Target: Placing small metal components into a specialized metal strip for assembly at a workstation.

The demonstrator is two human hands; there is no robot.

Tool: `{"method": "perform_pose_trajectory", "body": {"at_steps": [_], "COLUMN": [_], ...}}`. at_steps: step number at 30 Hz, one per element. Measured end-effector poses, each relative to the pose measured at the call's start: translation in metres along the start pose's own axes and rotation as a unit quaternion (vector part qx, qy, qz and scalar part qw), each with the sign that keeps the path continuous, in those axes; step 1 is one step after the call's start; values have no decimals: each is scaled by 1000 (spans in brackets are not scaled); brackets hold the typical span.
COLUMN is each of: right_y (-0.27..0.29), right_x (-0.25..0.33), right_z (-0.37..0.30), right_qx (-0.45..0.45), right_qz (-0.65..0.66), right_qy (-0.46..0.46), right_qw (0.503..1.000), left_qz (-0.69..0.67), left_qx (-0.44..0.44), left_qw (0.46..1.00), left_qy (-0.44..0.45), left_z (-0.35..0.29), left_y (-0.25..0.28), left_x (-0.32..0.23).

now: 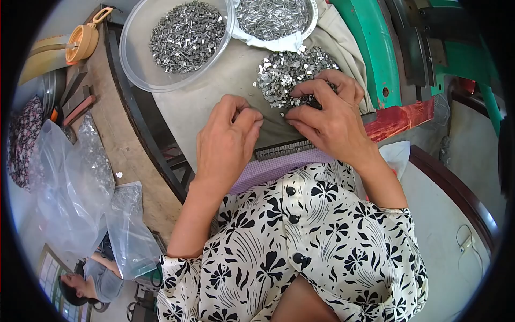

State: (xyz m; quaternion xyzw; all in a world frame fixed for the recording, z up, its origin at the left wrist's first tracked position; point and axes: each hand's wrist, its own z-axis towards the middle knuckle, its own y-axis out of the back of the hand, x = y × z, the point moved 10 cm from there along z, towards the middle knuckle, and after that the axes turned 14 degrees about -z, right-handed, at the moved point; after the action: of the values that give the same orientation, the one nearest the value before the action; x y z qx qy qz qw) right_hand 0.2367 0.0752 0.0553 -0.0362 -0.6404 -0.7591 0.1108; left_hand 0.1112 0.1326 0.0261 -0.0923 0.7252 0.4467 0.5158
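A pile of small silvery metal pieces point(273, 80) lies on the grey-beige cloth point(177, 115) in front of me. My right hand point(335, 115) rests at the pile's near right side, its fingers curled over some of the pieces. One small piece shows beside its fingertips. Left of the pile, my left hand point(228, 134) is just above the cloth with thumb and fingers pressed together. Whatever it may hold is hidden. A narrow ridged metal strip point(284, 149) runs along the cloth's near edge.
Behind the pile stand a clear plastic tub point(130, 67) of dark metal pieces and a white bowl point(313, 19) of thin shiny ones. Green machinery point(370, 48) borders the right. Plastic bags point(70, 188) and an orange cup-shaped thing point(82, 44) are left. A person point(104, 282) appears lower left.
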Motion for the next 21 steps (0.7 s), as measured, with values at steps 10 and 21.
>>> {"method": "perform_pose_trajectory", "body": {"at_steps": [10,21], "right_y": [1,18], "right_x": [-4,-2], "right_z": [-1,-52], "right_qx": [16,-68], "right_qz": [-13,6], "right_qy": [-11,-48], "right_qw": [1000,996], "left_qz": [-44,-30], "left_qx": [25,17], "left_qw": [996,987], "left_qy": [-79,-154], "left_z": [-21,-36], "left_y": [-6,-34], "left_x": [-26,-33]}}
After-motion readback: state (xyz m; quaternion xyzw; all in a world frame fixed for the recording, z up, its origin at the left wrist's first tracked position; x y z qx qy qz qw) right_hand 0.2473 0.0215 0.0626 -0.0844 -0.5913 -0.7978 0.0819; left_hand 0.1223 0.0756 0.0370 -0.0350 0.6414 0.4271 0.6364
